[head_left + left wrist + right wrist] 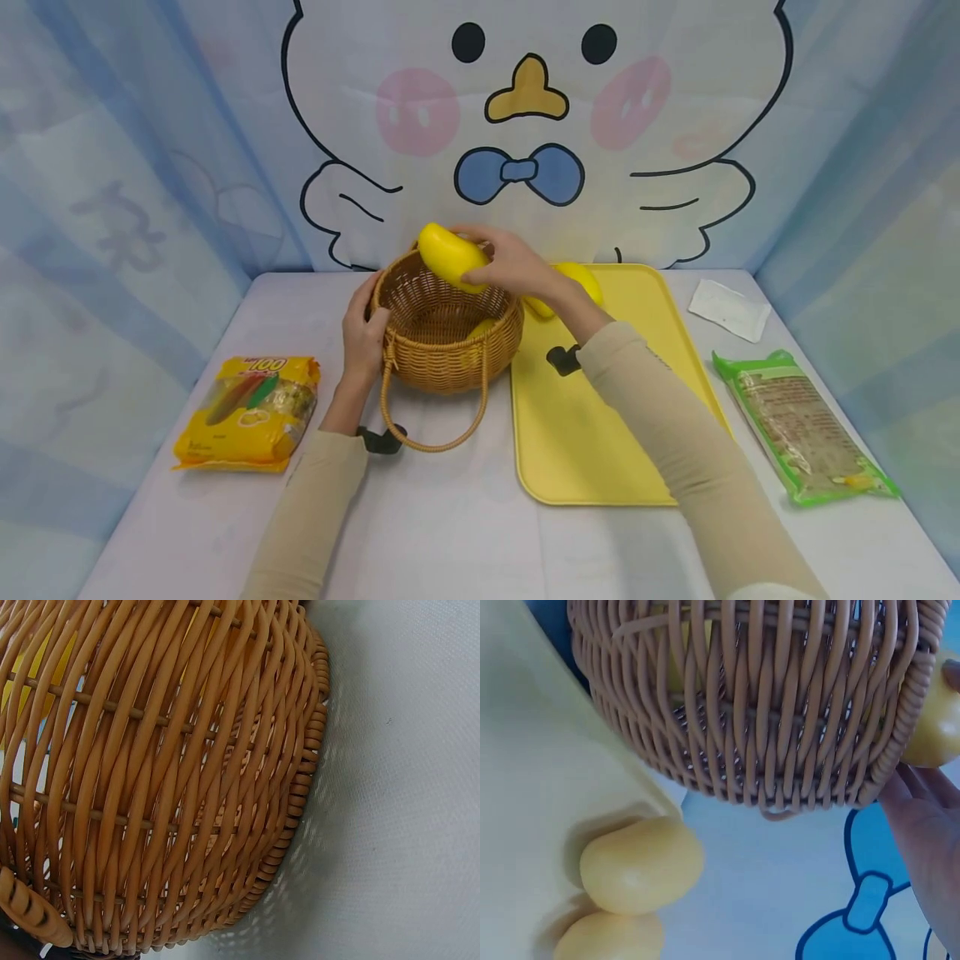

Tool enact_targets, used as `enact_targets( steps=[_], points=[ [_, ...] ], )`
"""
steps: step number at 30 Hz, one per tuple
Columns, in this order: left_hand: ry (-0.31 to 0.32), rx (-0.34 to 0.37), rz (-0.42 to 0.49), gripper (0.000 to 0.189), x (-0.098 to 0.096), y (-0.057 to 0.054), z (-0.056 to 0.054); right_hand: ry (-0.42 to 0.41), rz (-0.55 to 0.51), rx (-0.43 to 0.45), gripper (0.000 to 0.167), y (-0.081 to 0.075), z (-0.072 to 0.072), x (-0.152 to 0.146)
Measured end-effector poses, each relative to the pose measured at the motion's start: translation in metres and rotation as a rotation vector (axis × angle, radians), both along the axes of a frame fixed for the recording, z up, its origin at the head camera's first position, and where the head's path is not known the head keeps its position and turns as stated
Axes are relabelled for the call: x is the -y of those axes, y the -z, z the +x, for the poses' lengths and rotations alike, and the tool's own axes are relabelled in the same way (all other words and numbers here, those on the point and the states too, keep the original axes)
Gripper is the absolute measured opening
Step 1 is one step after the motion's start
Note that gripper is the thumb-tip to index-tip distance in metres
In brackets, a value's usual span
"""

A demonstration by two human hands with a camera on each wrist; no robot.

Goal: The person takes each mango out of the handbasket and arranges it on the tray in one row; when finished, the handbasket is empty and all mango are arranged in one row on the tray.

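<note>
A round wicker basket point(442, 371) stands on the table, its handle point(432, 450) hanging down toward the near side. My left hand point(363, 333) grips its left side by the rim. Over the opening, my right hand point(513, 260) holds a yellow mango point(446, 252) between thumb and fingers. In the right wrist view the held mango point(936, 724) shows right at the basket rim. Inside the basket lies another yellow fruit point(482, 328), partly hidden by the wall. Two more mangoes, one nearer point(641, 865) and one beside it point(611, 939), sit by the tray's back left corner.
A yellow tray point(600, 442) lies right of the basket, under my right forearm. On the left is a yellow food package point(251, 412); on the right are a green-edged package point(806, 429) and a small white packet point(729, 310). Behind the table hangs a printed curtain point(525, 233).
</note>
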State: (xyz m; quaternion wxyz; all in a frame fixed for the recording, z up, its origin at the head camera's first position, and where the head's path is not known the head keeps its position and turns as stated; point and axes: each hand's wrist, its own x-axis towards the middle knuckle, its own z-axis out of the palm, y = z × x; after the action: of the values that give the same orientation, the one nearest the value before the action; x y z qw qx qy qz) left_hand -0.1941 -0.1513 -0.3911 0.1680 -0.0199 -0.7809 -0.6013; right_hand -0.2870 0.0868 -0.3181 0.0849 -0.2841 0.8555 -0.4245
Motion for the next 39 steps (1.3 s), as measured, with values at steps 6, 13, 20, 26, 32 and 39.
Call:
enact_targets(
  steps=[6,13,20,26,32,39],
  points=[
    [-0.005,-0.017,0.014,0.058,0.008,0.026,-0.017,0.082,-0.046,-0.017,0.07,-0.004,-0.001,-0.016],
    [-0.018,-0.039,-0.001,0.058,0.008,0.031,-0.02,0.144,-0.056,-0.059,0.07,-0.008,-0.005,-0.035],
    [-0.022,-0.043,0.002,0.057,0.009,0.031,-0.02,0.222,-0.03,-0.062,0.069,-0.008,-0.009,-0.059],
    [-0.018,-0.025,0.008,0.058,0.008,0.029,-0.02,0.301,0.007,-0.046,0.071,-0.003,-0.013,-0.081],
    [0.0,-0.009,0.011,0.058,0.001,0.006,-0.004,0.355,0.041,-0.049,0.07,0.003,-0.014,-0.101],
    [0.005,-0.007,0.014,0.058,-0.002,-0.003,0.003,0.418,0.053,-0.014,0.072,0.01,-0.011,-0.125]
  ],
)
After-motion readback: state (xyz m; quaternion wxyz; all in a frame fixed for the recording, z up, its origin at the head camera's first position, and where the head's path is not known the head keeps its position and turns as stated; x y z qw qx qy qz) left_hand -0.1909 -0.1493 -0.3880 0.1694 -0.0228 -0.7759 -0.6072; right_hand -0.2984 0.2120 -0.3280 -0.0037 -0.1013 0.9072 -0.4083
